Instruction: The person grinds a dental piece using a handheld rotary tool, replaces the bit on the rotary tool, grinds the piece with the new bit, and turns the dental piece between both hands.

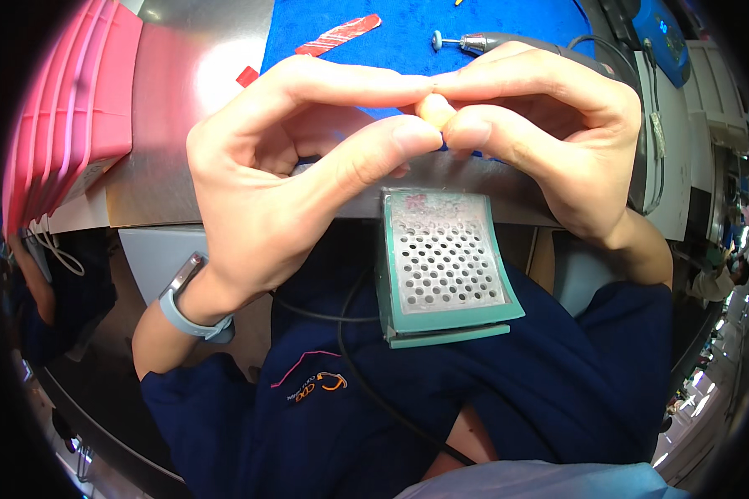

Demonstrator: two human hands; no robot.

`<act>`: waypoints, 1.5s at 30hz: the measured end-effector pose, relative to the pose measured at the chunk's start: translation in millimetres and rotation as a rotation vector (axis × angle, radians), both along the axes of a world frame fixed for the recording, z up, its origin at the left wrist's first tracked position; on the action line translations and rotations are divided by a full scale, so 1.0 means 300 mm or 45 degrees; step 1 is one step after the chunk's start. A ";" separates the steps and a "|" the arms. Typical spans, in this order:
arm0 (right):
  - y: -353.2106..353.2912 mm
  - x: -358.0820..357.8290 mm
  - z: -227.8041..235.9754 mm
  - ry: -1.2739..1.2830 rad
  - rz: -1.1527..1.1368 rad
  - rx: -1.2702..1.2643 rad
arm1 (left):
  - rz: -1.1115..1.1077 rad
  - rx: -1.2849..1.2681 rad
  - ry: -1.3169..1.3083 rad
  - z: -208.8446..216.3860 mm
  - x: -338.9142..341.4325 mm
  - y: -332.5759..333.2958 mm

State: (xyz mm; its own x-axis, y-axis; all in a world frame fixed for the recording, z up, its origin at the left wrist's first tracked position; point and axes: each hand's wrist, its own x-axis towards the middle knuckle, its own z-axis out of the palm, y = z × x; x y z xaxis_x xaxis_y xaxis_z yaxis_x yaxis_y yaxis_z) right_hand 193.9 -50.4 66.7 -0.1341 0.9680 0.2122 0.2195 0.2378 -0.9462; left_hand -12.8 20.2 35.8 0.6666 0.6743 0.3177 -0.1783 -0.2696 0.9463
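My left hand [283,158], with a grey-banded watch [187,303] on its wrist, and my right hand [549,133] meet at their fingertips above the table's front edge. Both index fingers touch end to end, and the thumbs come close below them. Between the tips shows a small pale yellowish rounded thing [435,110]; whether it is a separate piece or a covered fingertip I cannot tell. Any smaller item pinched there is hidden. Just below the hands stands a green-framed box with a perforated metal top [449,258], at the table edge in front of my body.
A blue cloth [424,17] covers part of the metal table [171,108]. On it lie a red-and-white strip [339,35] and a rotary hand tool [508,41] with a small round tip. Stacked pink trays [75,108] stand left; a blue device [662,37] sits far right.
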 end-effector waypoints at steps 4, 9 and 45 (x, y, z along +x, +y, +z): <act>-0.010 -0.012 0.009 0.106 -0.040 -0.104 | 0.012 0.029 -0.056 -0.004 0.007 -0.001; -0.007 -0.018 0.016 0.144 -0.095 -0.269 | 0.030 -0.123 -0.114 -0.008 0.015 -0.007; -0.001 -0.006 -0.008 0.119 -0.036 -0.167 | 0.003 -0.071 -0.148 -0.024 0.012 0.006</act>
State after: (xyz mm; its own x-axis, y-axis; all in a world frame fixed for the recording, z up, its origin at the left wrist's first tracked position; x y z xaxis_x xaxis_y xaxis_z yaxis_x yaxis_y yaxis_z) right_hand 192.2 -50.6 64.3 -0.0917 0.9913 0.0943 0.1343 0.1061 -0.9852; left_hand -9.2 21.9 28.5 0.6257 0.6946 0.3550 -0.2872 -0.2180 0.9327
